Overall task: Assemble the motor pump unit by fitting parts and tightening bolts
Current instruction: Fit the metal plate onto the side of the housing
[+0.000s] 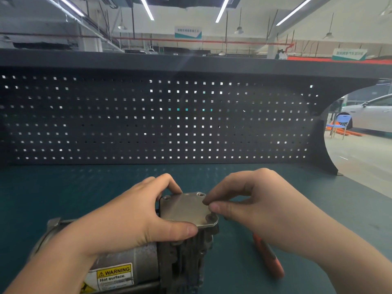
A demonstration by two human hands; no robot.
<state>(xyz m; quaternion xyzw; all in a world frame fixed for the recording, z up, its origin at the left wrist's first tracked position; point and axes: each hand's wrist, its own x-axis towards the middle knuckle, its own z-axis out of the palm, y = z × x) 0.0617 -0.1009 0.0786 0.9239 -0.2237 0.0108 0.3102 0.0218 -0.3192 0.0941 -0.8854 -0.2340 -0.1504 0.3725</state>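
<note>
The motor pump unit (182, 262) lies on the green bench mat, its silver motor body with a yellow warning label (114, 274) pointing left. A flat grey metal cover plate (186, 209) with corner bolt holes sits on top of the pump housing. My left hand (131, 221) grips the plate, thumb on its near edge and fingers over its far left corner. My right hand (254, 206) pinches thumb and forefinger together at the plate's right edge; whether a bolt is between them is hidden.
An orange-handled tool (269, 257) lies on the mat (63, 194) under my right wrist. A dark pegboard (161, 119) rises behind the bench. Past the bench's right end are a blue chair (340, 124) and a white car (373, 113).
</note>
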